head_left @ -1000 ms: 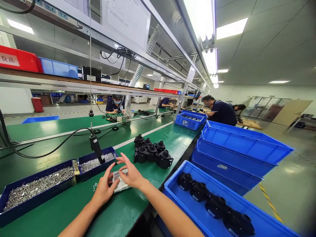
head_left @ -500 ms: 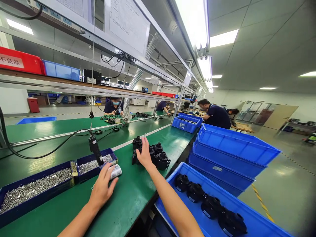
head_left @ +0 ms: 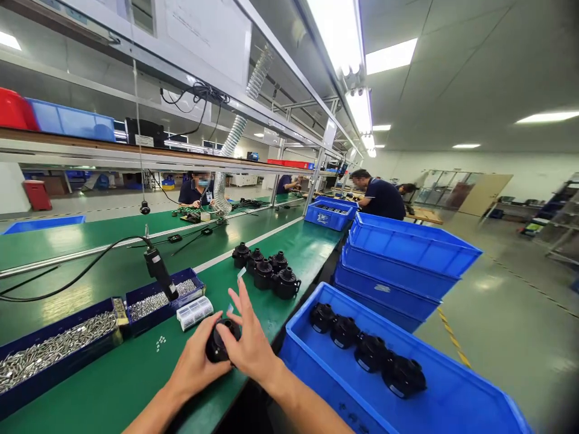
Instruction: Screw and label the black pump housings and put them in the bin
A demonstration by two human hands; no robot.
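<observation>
Close to the table's front edge, a round black plastic housing (head_left: 217, 342) sits between my two hands. My left hand (head_left: 196, 361) curls around its left side with the thumb on top. My right hand (head_left: 251, 343) has its thumb against the housing, while the upper fingers stick up. A small pale label (head_left: 242, 272) clings to a raised fingertip, and another label (head_left: 230, 309) shows by a second finger. Left of the housing lies a curled sheet of white labels (head_left: 194, 312). Several more black housings (head_left: 263, 274) stand grouped on the green table (head_left: 136, 374).
Screw bins (head_left: 58, 349) and a hanging electric screwdriver (head_left: 158, 271) stand to the left. Several small washers (head_left: 160, 343) lie loose nearby. A blue crate (head_left: 344, 380) at right holds housings, with stacked blue crates (head_left: 407, 265) behind it. Co-workers sit farther back.
A housing is now between my hands near the table edge. My right hand has come back from the housing group with labels on its fingers. My left hand has left the label sheet. The view has shifted right.
</observation>
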